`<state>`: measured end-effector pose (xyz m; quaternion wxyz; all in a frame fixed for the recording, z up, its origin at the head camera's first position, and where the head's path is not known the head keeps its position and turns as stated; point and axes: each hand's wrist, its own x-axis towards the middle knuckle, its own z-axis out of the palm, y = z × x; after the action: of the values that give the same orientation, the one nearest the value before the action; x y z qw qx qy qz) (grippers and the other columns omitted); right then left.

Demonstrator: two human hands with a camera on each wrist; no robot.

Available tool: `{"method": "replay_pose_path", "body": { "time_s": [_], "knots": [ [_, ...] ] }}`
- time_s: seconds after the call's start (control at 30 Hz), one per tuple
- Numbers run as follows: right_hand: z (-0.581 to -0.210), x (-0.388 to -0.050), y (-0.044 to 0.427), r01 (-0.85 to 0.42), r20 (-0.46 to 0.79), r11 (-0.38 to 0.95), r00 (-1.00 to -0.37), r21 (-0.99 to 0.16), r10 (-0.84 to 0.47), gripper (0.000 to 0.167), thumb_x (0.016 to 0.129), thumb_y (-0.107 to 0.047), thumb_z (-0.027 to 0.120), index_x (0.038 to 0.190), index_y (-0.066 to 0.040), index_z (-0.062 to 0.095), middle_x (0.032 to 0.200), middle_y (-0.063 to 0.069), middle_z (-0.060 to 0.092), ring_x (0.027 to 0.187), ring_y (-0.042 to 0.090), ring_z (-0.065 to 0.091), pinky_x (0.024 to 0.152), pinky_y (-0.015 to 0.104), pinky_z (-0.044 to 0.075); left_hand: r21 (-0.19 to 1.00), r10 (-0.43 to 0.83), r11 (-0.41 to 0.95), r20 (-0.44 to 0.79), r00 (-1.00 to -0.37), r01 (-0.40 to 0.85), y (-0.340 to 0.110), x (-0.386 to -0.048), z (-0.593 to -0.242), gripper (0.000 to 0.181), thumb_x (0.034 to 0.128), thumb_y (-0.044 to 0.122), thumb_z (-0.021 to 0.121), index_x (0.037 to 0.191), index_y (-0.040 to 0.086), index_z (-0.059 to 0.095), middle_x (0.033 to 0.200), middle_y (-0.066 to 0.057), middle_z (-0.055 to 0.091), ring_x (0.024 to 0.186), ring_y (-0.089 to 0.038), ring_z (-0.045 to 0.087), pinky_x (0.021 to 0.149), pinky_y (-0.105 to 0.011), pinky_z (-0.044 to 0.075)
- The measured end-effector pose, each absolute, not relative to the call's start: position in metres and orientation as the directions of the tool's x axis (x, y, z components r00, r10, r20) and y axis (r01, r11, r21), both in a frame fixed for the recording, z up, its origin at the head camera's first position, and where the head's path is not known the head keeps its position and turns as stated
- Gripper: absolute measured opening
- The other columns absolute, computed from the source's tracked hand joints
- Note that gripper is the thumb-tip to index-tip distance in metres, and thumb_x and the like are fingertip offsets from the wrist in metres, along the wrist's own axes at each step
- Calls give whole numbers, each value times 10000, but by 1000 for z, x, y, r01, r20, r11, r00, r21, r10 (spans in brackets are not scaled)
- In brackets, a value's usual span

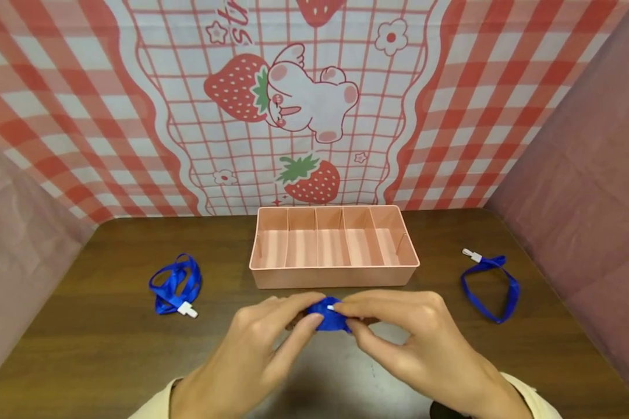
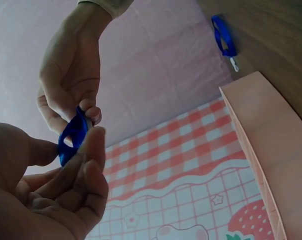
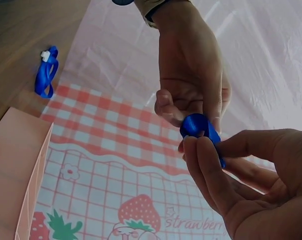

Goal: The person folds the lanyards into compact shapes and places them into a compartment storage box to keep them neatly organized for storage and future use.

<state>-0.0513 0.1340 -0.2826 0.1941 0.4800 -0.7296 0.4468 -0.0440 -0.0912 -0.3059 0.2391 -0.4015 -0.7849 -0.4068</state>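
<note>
A blue lanyard, rolled into a small coil, is held up in front of the box in the head view, with a bit of its white clip showing. My left hand pinches the coil from the left between thumb and fingers. From the right, my right hand pinches it too, the index finger beside the white piece. In the left wrist view the ribbon forms a loop with an opening through it. The right wrist view shows the rolled band between both hands' fingertips. Fingers hide much of the lanyard.
Behind the hands stands a pink box with several compartments. One loosely coiled blue lanyard with a white clip lies on the table at left, another at right. Strawberry-print cloth hangs behind; a dark object shows near the right wrist.
</note>
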Motion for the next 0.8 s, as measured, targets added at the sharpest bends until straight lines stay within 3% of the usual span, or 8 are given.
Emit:
{"method": "replay_pose_path", "body": {
  "time_s": [0.2, 0.47, 0.6, 0.8],
  "knots": [
    [-282, -51, 131, -864, 701, 121, -472, -489, -535, 146, 929, -50, 696, 1071, -23, 713, 1003, 85, 738, 862, 142, 715, 719, 204, 567, 431, 410, 316, 741, -531, 845, -89, -46, -309, 147, 1031, 162, 559, 1069, 72, 669, 863, 54, 682, 731, 8, 599, 644, -103, 488],
    [-283, -54, 130, -877, 718, 70, -433, -475, -545, 102, 924, -13, 688, 1017, -35, 724, 946, 71, 742, 837, 149, 719, 709, 196, 564, 349, 405, 292, 798, -446, 890, -88, -48, -309, 137, 1023, 184, 576, 943, 100, 649, 804, 77, 643, 698, -6, 564, 664, -101, 466],
    [-283, -56, 133, -871, 710, 52, -431, -488, -557, 126, 898, 19, 706, 1009, -39, 723, 936, 71, 742, 808, 120, 713, 699, 198, 564, 410, 474, 223, 747, -466, 884, -92, -50, -307, 105, 1026, 162, 565, 976, 99, 633, 855, 64, 634, 760, -13, 569, 697, -107, 476],
    [-285, -56, 134, -841, 671, 99, -489, -531, -558, 207, 840, 69, 744, 965, -88, 694, 931, 34, 737, 802, 85, 710, 695, 206, 570, 441, 515, 212, 708, -483, 872, -99, -53, -304, 78, 1013, 118, 579, 977, 110, 648, 845, 86, 633, 721, -8, 516, 653, -94, 433]
  ]
}}
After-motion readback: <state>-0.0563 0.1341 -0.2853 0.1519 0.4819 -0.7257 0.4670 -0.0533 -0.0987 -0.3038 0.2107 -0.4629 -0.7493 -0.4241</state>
